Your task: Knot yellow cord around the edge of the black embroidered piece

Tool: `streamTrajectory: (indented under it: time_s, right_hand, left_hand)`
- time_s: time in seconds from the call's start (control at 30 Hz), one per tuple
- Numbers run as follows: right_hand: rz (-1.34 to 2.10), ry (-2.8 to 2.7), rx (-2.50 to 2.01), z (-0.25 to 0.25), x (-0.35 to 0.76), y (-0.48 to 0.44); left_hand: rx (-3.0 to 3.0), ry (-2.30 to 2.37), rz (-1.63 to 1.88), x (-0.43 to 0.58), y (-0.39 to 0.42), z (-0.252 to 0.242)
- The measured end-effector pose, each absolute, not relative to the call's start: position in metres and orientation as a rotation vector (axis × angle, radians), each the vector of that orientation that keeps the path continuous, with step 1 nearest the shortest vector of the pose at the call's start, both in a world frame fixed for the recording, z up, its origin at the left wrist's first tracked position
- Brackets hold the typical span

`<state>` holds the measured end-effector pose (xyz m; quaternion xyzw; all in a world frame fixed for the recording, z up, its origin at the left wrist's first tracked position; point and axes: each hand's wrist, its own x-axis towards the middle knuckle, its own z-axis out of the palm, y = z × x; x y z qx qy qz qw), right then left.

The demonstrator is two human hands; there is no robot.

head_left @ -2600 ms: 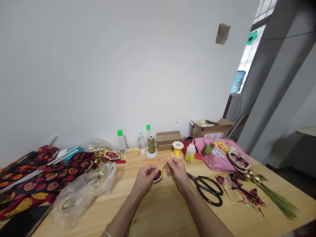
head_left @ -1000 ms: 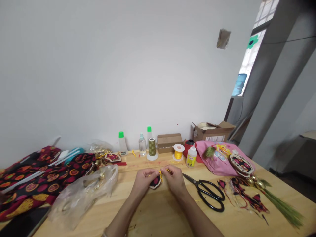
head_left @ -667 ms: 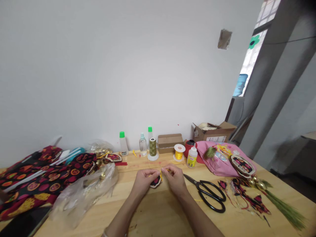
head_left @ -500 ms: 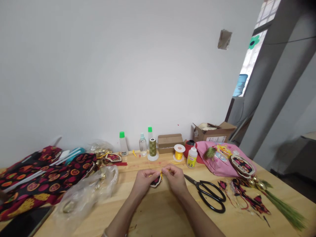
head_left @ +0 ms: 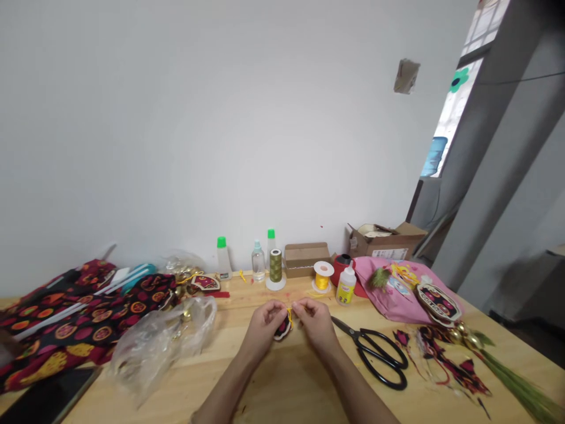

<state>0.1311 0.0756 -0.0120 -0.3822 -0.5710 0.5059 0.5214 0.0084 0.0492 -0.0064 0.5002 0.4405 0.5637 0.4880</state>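
My left hand (head_left: pixel 263 325) pinches a small dark red and black fabric ornament (head_left: pixel 282 329) just above the wooden table (head_left: pixel 282 388). My right hand (head_left: pixel 318 321) is closed in a pinch on the yellow cord (head_left: pixel 290 314) that comes off the ornament's top. The fingertips of both hands meet over the cord. Black scissors (head_left: pixel 378 356) lie just right of my right wrist. A yellow cord spool (head_left: pixel 323 275) stands behind my hands.
Patterned red and black cloth (head_left: pixel 66 324) and a crumpled clear plastic bag (head_left: pixel 159 344) fill the left side. Bottles (head_left: pixel 258 262), an olive thread cone (head_left: pixel 276 268), a glue bottle (head_left: pixel 346 285) and cardboard boxes (head_left: pixel 384 238) line the wall. A pink cloth (head_left: pixel 397 288), fabric scraps and a green tassel (head_left: pixel 512 377) lie right.
My hands have drawn closer together over the ornament, with the cord now short between the fingertips. The view has shifted slightly.
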Motion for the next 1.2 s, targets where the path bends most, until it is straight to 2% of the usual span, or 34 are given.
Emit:
streamTrajectory:
  time_s: [0.37,0.77,0.93,1.2]
  right_hand:
    - [1.12,-1.442,-0.907,-0.0074,0.1318,0.072]
    - [1.291,-1.265,-0.831,-0.0101,0.1338,0.0724]
    - [1.286,-1.333,-0.808,-0.0092,0.132,0.073]
    - [1.236,-1.349,-0.805,-0.0073,0.1288,0.0721]
  left_hand:
    - [1.101,1.183,1.361,0.0023,0.0529,-0.0109]
    - [1.186,1.114,1.313,0.0059,0.0473,-0.0029]
    - [1.347,1.113,1.358,0.0057,0.0458,-0.0022]
    - [1.216,1.026,1.277,0.0114,0.0464,-0.0072]
